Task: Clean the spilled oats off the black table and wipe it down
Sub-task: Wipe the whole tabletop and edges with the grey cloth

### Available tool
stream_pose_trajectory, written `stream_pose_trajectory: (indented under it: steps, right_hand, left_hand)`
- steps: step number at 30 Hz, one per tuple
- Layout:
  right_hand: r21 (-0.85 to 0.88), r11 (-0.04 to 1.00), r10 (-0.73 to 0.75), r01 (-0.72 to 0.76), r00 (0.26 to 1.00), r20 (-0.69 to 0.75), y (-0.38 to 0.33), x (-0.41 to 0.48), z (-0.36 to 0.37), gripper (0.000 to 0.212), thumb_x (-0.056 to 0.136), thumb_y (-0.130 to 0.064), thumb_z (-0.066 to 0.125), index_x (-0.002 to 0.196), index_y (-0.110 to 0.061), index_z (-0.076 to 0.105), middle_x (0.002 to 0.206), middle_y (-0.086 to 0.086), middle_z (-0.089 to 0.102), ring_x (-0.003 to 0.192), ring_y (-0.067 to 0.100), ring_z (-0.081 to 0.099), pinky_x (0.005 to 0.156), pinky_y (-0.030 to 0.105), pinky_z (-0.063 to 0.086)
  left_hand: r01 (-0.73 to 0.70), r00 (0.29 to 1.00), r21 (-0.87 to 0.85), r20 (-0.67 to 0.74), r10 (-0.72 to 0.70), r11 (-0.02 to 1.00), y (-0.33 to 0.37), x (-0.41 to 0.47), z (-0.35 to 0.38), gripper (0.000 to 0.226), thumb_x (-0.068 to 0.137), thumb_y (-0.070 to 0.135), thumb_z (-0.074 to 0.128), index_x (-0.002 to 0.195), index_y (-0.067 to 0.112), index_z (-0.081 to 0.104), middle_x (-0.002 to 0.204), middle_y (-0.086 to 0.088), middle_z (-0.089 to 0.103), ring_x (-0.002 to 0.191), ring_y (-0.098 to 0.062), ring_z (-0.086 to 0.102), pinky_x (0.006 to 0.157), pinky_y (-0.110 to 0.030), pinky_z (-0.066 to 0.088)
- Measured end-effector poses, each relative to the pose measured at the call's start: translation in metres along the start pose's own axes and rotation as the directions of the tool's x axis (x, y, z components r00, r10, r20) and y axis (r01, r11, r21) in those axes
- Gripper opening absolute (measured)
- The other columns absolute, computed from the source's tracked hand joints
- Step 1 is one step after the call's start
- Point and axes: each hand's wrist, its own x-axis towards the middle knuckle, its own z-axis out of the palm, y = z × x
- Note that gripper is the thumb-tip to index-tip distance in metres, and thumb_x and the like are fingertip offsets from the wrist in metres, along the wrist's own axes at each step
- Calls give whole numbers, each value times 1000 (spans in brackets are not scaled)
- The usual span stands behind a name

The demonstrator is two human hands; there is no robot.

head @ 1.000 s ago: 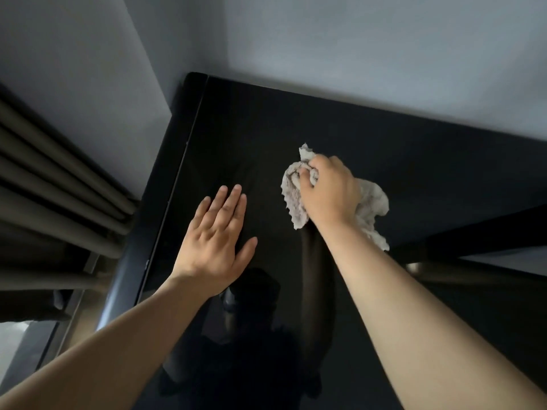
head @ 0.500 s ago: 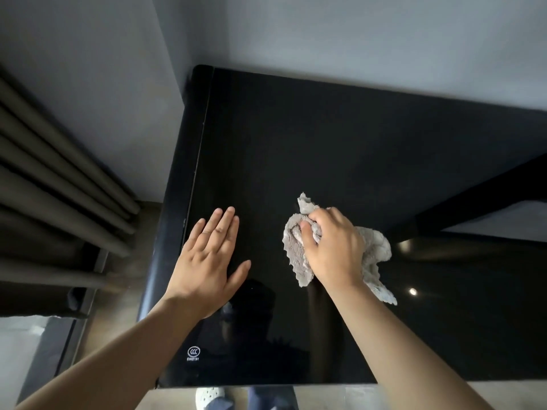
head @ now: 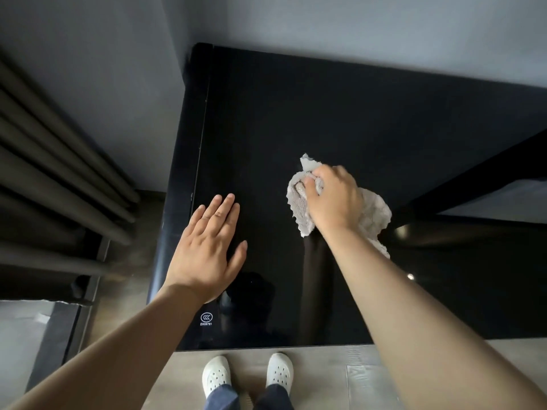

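Gripping the cloth (head: 374, 210) in a bunch, your right hand (head: 334, 199) has its fingers curled over the top of the wad and presses it flat onto the black table (head: 296, 113), near the middle of the part you can see. Your left hand (head: 207, 250) lies at about 8 o'clock from the cloth, well apart from it. Its fingers are straight and together, the palm is down on the top, and it holds nothing.

Expect the cloth to be light, soft and limp. It will fold and trail rather than push, so keep the bulk gathered under your palm. Loose tails stick out at 12 o'clock and 4 o'clock of your fist, and these are likely to drag. The tabletop is glossy and mirrors your forearm. It looks hard and slick, probably glass, so the cloth should slide easily, and any crumbs would skate ahead of it.

By count there is one cloth, one table and two hands. One printed mark (head: 206, 317) sits at 7 o'clock on the top, and two white shoes (head: 216, 375) show at 6 o'clock beyond the near edge. No oats can be made out on the dark surface.
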Motion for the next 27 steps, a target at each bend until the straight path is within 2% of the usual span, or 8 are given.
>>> stream_pose_trajectory:
  steps: [5, 10, 13, 15, 18, 20, 22, 27]
  right_hand:
    - [78, 990, -114, 120, 990, -78, 5, -96, -11, 15, 88, -33, 60, 85, -20, 66, 89, -3, 61, 84, 15, 56, 74, 23, 39]
    - [181, 977, -123, 110, 990, 62, -3, -175, -39, 15, 85, -33, 58, 74, -24, 63, 74, -12, 54, 65, 4, 49, 56, 18, 37]
    - [242, 962, -118, 127, 992, -51, 1, -152, -54, 14, 84, -31, 63, 74, -22, 67, 71, -10, 57, 59, 7, 52, 52, 25, 42]
    - [219, 971, -72, 95, 991, -110, 7, -125, -56, 14, 85, -32, 65, 82, -19, 70, 82, -4, 60, 72, 15, 57, 57, 30, 47]
    - [27, 1000, 10, -9, 998, -55, 17, -110, -40, 14, 83, -35, 69, 88, -21, 71, 97, 0, 59, 86, 22, 56, 64, 28, 43]
    - [-35, 999, 11, -13, 997, -77, 18, -126, -30, 14, 83, -35, 69, 84, -22, 68, 90, 0, 60, 76, 20, 57, 61, 24, 37]
    - [-7, 1000, -6, 5, 994, -105, 13, -150, -28, 15, 84, -35, 66, 78, -22, 64, 80, -4, 57, 66, 14, 53, 54, 23, 35]
    - [69, 995, -79, 77, 996, 32, 11, -209, -47, 15, 79, -32, 68, 71, -25, 59, 74, -11, 52, 60, 6, 48, 51, 18, 35]
  left_hand:
    - [3, 1000, 5, 2, -3, 1000, 2, -1, -1, 66, 93, 46, 30, 146, 7, 33, 157, -6, 22, 146, -20, 14, 119, -38, 11]
    - [4, 1000, 11, 3, -4, 1000, 1, -2, -2, 67, 94, 48, 27, 147, 8, 31, 157, -6, 20, 147, -19, 13, 120, -38, 10]
    - [3, 1000, 6, -12, -3, 1000, 2, -2, 0, 68, 93, 48, 26, 147, 8, 31, 157, -6, 20, 147, -19, 12, 120, -38, 10]
    - [2, 1000, 7, -22, -2, 1000, 2, -2, 1, 68, 93, 49, 25, 147, 8, 31, 157, -6, 21, 147, -19, 13, 120, -37, 9]
    - [0, 999, 8, -32, 0, 1000, 1, -3, 2, 69, 93, 50, 23, 148, 8, 30, 158, -6, 20, 147, -19, 11, 120, -37, 8]
    - [1, 999, 4, -33, -1, 1000, 1, -3, 3, 69, 93, 50, 22, 148, 9, 29, 158, -6, 19, 147, -18, 10, 120, -36, 8]
    - [2, 999, -2, -35, -2, 1000, 1, -3, 3, 70, 93, 51, 22, 148, 9, 28, 158, -6, 19, 147, -18, 10, 120, -36, 7]
    - [-4, 1000, 3, -27, 4, 1000, 2, -4, 0, 72, 92, 52, 20, 149, 9, 26, 159, -6, 17, 147, -19, 8, 120, -36, 6]
